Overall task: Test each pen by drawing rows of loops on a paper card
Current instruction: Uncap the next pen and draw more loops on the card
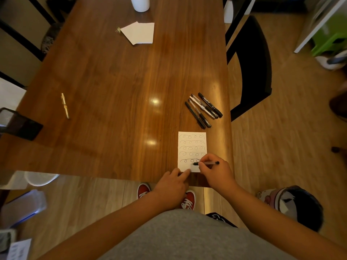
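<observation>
A white paper card (191,145) lies near the front right edge of the wooden table (112,91), with several rows of black loops drawn on it. My right hand (216,171) grips a black pen (206,163) lying almost level, its tip on the card's lowest row. My left hand (172,182) rests at the table edge with fingertips pressing the card's bottom corner. Several black pens (203,109) lie side by side just beyond the card.
A gold pen (65,105) lies at the left of the table. Blank white cards (139,32) and a white cylinder (140,3) sit at the far end. A black mesh holder (16,123) is at the left edge, a black chair (251,62) on the right.
</observation>
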`<act>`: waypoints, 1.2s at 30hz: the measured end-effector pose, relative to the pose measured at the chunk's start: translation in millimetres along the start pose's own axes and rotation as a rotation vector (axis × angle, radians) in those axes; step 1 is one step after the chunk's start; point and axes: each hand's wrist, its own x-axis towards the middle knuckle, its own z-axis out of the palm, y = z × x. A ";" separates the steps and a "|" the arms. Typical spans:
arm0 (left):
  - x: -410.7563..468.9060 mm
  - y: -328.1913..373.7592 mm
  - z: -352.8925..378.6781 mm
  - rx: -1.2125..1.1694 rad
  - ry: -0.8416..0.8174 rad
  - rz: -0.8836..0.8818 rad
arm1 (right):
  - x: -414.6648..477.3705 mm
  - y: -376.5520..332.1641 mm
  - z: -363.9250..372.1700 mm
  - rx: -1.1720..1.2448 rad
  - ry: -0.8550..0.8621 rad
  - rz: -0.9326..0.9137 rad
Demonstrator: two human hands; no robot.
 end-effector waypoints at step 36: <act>18.8 5.7 -11.8 -0.023 -0.005 -0.030 | -5.5 17.0 -21.5 0.061 0.027 0.051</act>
